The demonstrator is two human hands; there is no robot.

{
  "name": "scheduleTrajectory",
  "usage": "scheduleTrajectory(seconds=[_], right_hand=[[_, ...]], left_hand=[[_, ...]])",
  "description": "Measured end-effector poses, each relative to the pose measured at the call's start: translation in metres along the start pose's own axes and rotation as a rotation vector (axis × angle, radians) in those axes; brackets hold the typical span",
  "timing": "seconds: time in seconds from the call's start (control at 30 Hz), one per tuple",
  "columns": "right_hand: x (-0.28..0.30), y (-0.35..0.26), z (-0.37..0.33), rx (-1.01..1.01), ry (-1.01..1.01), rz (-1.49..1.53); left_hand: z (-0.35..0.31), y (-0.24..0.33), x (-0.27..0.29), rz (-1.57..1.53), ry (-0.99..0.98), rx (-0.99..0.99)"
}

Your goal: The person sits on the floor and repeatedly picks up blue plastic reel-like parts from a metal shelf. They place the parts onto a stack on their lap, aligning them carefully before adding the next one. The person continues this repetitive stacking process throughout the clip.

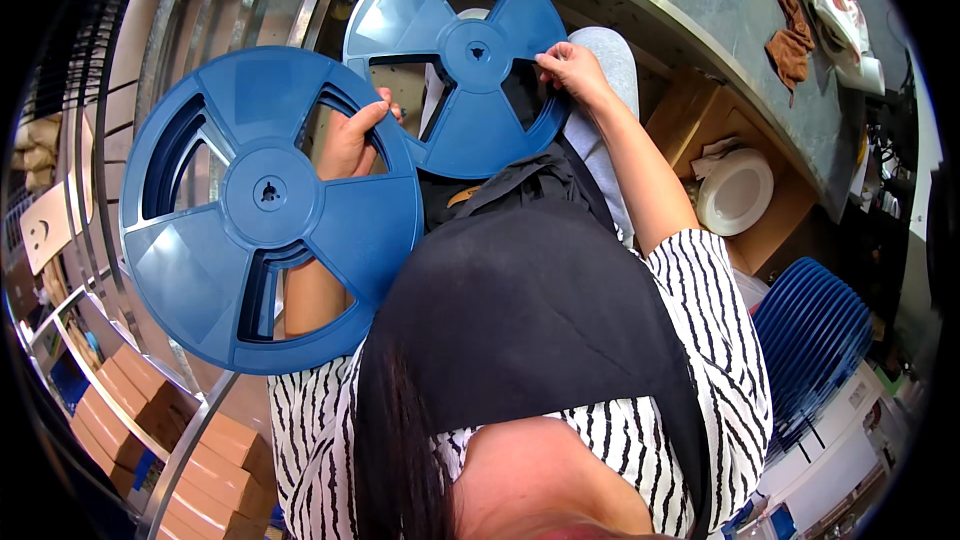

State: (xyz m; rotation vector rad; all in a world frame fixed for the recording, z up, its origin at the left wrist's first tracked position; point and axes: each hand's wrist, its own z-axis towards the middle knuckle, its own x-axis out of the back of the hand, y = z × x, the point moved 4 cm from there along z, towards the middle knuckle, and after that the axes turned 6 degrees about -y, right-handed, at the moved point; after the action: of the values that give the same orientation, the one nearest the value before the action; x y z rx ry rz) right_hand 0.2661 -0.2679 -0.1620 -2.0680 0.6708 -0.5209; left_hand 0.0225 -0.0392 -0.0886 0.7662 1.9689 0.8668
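On the left, my left hand (350,140) is closed round the rim of a large blue reel (270,145). Its thumb shows through one of the reel's openings, and the forearm passes behind the reel. Several layered rims show in those openings, so more than one reel seems to be stacked there. A second blue reel (478,100) lies farther off, above my lap, partly covered by the first one's edge. My right hand (572,72) pinches this second reel at its right side, fingertips at the edge of an opening.
A grey worktable (720,10) runs along the upper right, bearing a brown glove (790,43) and a white bag (835,5). Beneath it, a cardboard box (765,135) holds a white roll (736,190). Several blue reels (812,340) stand at right; cartons (215,470) sit lower left.
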Motion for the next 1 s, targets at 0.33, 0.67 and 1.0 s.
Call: scheduleTrajectory(seconds=[0.33, 0.67, 1.0], right_hand=[[-0.015, -0.094, 0.015, 0.517, 0.176, -0.437], [-0.046, -0.147, 0.036, 0.791, -0.018, -0.853], [-0.052, -0.147, 0.040, 0.777, -0.063, -0.865]], left_hand=[[-0.004, 0.005, -0.010, -0.041, -0.040, 0.004], [-0.007, 0.016, -0.012, -0.038, -0.048, 0.021], [-0.002, 0.014, -0.013, -0.046, -0.065, 0.045]])
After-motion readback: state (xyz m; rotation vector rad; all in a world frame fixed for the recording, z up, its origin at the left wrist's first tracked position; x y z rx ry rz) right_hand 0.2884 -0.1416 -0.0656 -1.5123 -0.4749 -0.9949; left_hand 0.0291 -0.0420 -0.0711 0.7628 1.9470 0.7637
